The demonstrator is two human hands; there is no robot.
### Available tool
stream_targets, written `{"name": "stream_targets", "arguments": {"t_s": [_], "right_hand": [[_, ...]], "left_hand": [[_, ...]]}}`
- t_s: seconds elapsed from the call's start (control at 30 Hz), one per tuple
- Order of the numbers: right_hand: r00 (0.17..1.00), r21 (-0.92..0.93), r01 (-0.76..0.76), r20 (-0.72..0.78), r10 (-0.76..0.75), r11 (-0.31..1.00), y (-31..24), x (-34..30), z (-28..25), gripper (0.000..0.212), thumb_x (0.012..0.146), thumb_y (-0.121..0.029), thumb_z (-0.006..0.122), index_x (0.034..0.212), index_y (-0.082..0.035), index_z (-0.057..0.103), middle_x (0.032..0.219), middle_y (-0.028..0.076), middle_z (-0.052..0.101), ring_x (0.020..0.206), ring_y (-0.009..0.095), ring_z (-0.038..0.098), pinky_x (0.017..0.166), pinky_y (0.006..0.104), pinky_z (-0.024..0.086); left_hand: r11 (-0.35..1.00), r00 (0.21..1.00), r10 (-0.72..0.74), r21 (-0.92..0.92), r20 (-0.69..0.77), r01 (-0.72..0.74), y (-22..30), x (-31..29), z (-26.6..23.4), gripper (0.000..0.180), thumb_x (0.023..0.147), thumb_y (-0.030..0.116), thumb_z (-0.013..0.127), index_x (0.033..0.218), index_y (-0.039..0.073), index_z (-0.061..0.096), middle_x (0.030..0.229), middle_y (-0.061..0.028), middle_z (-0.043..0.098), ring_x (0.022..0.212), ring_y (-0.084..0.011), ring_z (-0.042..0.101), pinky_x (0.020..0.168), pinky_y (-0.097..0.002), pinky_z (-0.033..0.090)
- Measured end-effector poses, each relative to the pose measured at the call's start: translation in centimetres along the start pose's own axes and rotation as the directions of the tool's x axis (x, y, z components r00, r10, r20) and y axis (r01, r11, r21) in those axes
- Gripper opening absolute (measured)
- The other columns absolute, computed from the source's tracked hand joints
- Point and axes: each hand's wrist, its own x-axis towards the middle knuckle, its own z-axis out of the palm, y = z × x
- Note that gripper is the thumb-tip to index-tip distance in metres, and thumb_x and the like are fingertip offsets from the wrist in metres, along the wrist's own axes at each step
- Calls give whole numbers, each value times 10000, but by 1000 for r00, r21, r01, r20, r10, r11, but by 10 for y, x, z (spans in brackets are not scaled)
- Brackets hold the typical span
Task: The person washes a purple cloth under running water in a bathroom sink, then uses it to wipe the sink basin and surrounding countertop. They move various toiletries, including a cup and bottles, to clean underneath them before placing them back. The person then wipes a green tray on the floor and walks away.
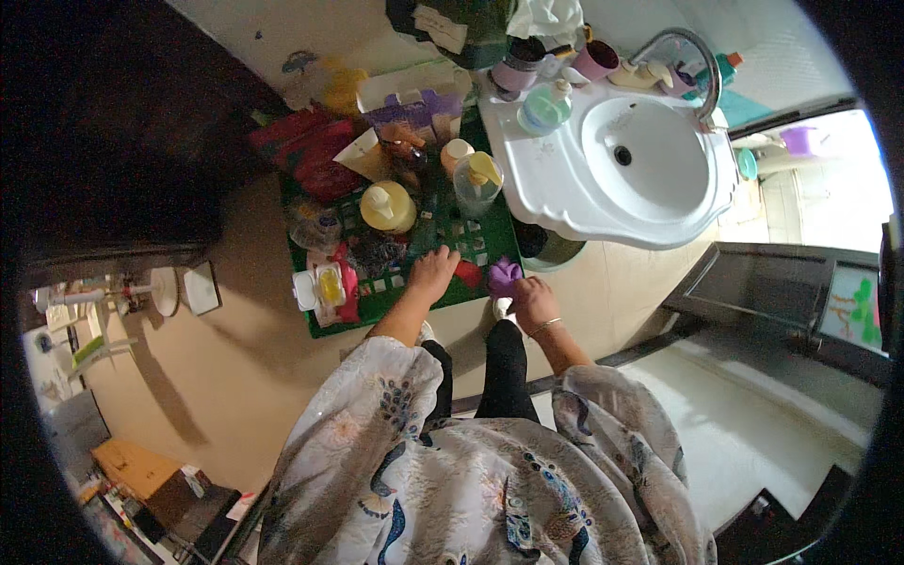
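Note:
My left hand (433, 274) reaches over a green plastic grid surface (369, 317), fingers stretched forward and downward. Right beside its fingers lies a small red thing (468, 274); whether they touch is unclear. A soft, ruffled purple thing (505, 277), perhaps a scrunchie, is pinched in my right hand (536, 303) at the grid's right edge. Near my left hand are a dark tangled bundle (375, 254), a yellow pump bottle (387, 206) and a clear container with a yellow top (478, 181). An open white box with yellow contents (327, 287) lies left on a pink-red item.
A white washbasin (556, 193) with a curved tap (708, 80) stands at the right, bottles and cups along its back. Beneath its edge sits a round tub (556, 251). A purple-and-white carton (414, 99) and a red bag (315, 155) crowd the grid's far side.

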Motion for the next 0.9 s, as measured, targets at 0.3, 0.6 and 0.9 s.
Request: {"name": "stream_targets", "arguments": {"t_s": [0.3,0.6,0.9], "right_hand": [[747,955,-161,-47,663,249,18,-90,30,332,817,-2,463,1143,7,530,886,55,602,710,132,577,642,251,502],[659,936,-137,-159,735,325,-14,-89,29,349,810,-15,445,1147,0,534,906,72,610,736,143,563,642,268,482],[954,-142,-161,-274,117,977,-61,20,6,652,736,-42,571,1352,-103,364,1306,118,450,1152,315,449,950,411,383]], "left_hand": [[990,995,93,-102,-31,-96,11,10,3,136,828,124,470,932,79,547,973,-144,563,791,-341,618,655,-465,502],[988,983,-148,-30,109,152,12,-8,-10,500,840,81,444,1336,104,385,1408,-90,345,1242,-289,378,970,-475,360],[997,1000,-24,-80,17,25,-5,-13,-7,476,832,16,447,1298,113,460,1397,-106,366,1298,-305,311,1044,-452,287]]}}
